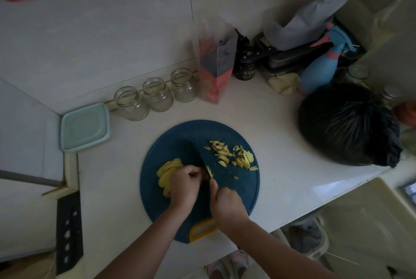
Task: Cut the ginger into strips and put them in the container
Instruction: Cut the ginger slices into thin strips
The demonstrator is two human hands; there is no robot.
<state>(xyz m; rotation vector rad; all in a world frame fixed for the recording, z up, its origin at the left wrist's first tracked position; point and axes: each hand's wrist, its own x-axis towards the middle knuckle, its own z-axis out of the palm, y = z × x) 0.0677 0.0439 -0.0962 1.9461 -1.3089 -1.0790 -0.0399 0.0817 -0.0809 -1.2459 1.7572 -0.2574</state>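
A round dark blue cutting board [243, 191] with a yellow handle lies on the white counter. Yellow ginger slices [165, 171] are stacked at its left, and my left hand [183, 185] holds them down with curled fingers. My right hand [226, 203] grips the handle of a dark-bladed knife [198, 155], whose blade stands on the board right beside my left fingers. Cut ginger strips [234, 155] lie scattered on the board's right half. A pale green square container [85, 126] sits on the counter to the board's upper left, apart from both hands.
Three clear glass jars [157, 94] line the wall behind the board. An orange and dark bag [216, 69], a dark jar, stacked trays and a blue spray bottle [319, 71] crowd the back right. A black plastic bag [346, 125] bulges at the right. The counter edge runs near the bottom right.
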